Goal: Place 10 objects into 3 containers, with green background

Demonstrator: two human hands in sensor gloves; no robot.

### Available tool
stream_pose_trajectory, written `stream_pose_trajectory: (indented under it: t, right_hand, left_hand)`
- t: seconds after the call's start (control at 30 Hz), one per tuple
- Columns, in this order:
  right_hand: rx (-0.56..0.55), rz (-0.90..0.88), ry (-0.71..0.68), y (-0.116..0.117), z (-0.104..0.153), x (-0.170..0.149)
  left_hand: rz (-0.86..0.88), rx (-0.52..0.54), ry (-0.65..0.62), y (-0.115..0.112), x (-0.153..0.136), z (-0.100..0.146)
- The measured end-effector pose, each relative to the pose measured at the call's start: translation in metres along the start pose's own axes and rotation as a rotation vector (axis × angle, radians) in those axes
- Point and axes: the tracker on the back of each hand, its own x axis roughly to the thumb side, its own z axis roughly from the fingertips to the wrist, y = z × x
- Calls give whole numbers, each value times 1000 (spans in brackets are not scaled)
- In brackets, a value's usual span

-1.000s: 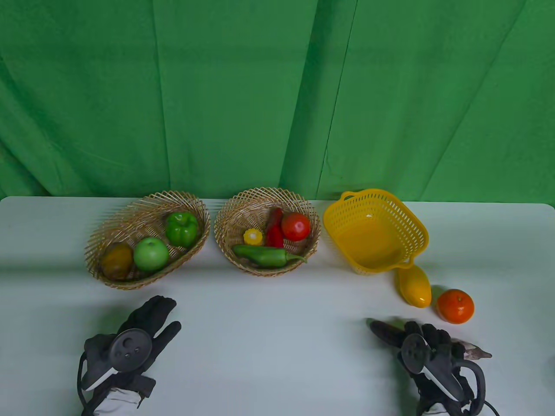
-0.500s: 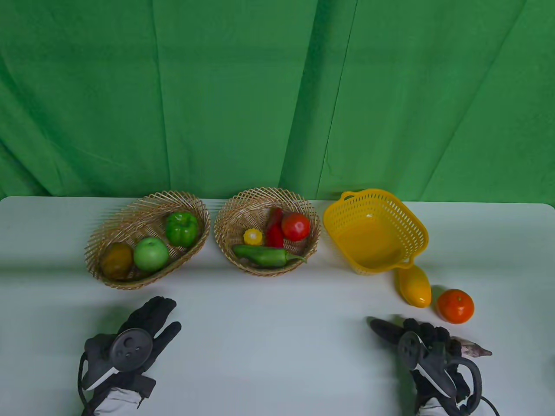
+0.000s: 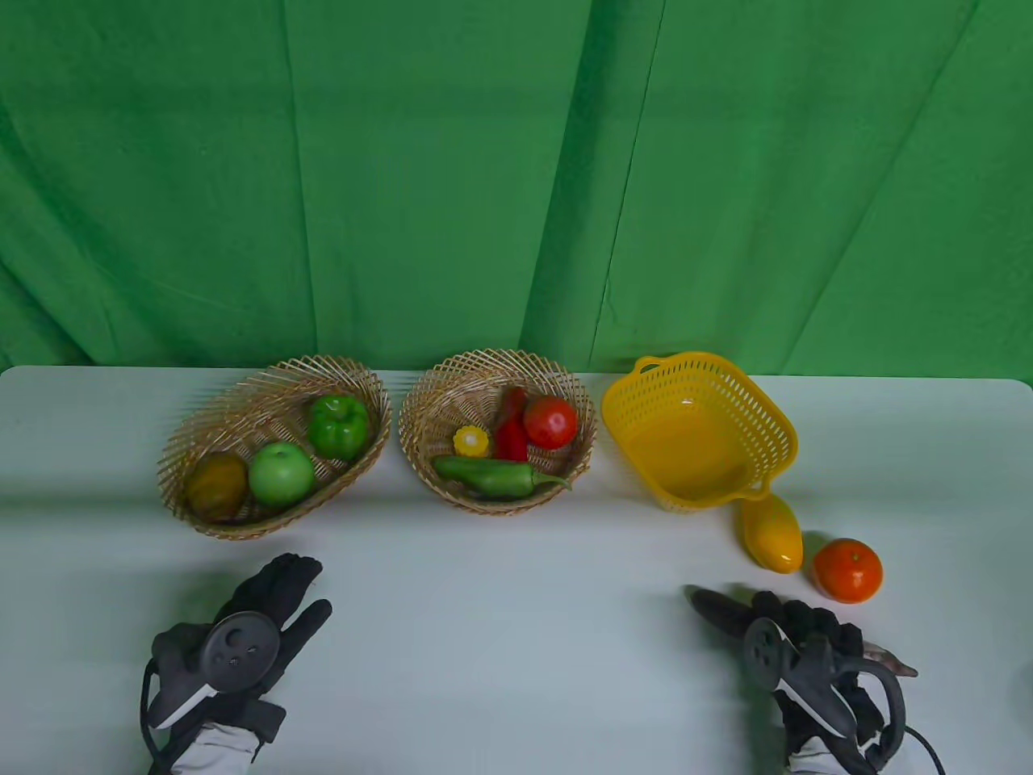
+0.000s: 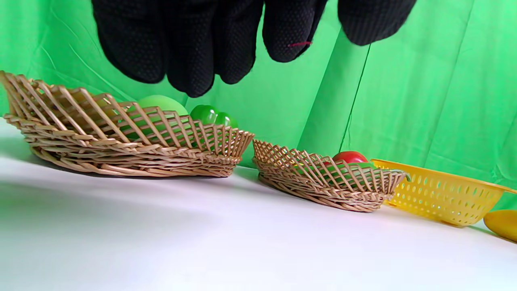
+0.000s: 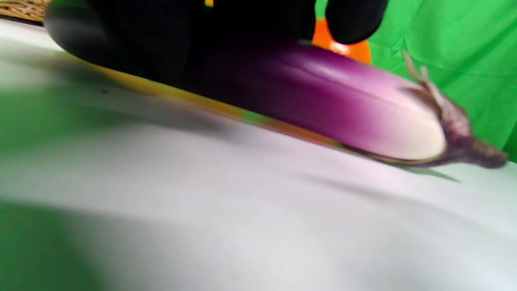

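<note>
Table view, bench [image 3: 516,613]: white surface against a green backdrop [image 3: 516,161]; three containers in a row along the far edge
Table view, left wicker basket [image 3: 242,408]: far-left portion; contains a brown fruit [image 3: 216,484], a green apple [image 3: 280,474] and a green bell pepper [image 3: 339,425]
Table view, middle wicker basket [image 3: 452,379]: centre of the far edge; contains a corn piece [image 3: 471,441], a red chilli [image 3: 511,428], a tomato [image 3: 550,421] and a long green pepper [image 3: 488,476]
Table view, yellow plastic basket [image 3: 710,387]: far-right portion, nothing visible inside
Table view, mango [image 3: 772,533]: on the bench, touching the near handle of the yellow plastic basket
Table view, orange [image 3: 847,570]: on the bench, just beside the mango toward the right edge
Table view, left hand [image 3: 242,638]: near-left portion, palm down, holding nothing
Table view, right hand [image 3: 807,654]: near-right portion, over the eggplant [image 3: 718,609], whose dark tip and stem end protrude on either side
Left wrist view, left grip: fingers [image 4: 190,48] spread slightly and hanging free above the bench, in front of the left wicker basket
Left wrist view, containers: all three stand in line, the mango at the right border
Right wrist view, right grip: fingers [image 5: 226,20] pinching the eggplant from above
Right wrist view, eggplant: purple fading to white at the stem end, lying low along the bench; whether it touches the surface cannot be told; view blurred
</note>
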Motion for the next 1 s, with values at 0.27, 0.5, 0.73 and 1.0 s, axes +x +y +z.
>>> stream_pose_trajectory:
  t: [0.27,0.5,0.73,1.0]
  right_hand:
    - [3,2,-66,-29,0,8]
    - [-37,23,-100,-67,-11,12]
    - [-85,39,-99,-100,-41,21]
    - [-73,28,-53,-122,-92,31]
  left_hand:
    - [6,-6,8,0,-1,0]
    - [7,1,22,1,-4,1]
    - [-13,16,38,2,-6,3]
    - [-35,12,38,2,-5,3]
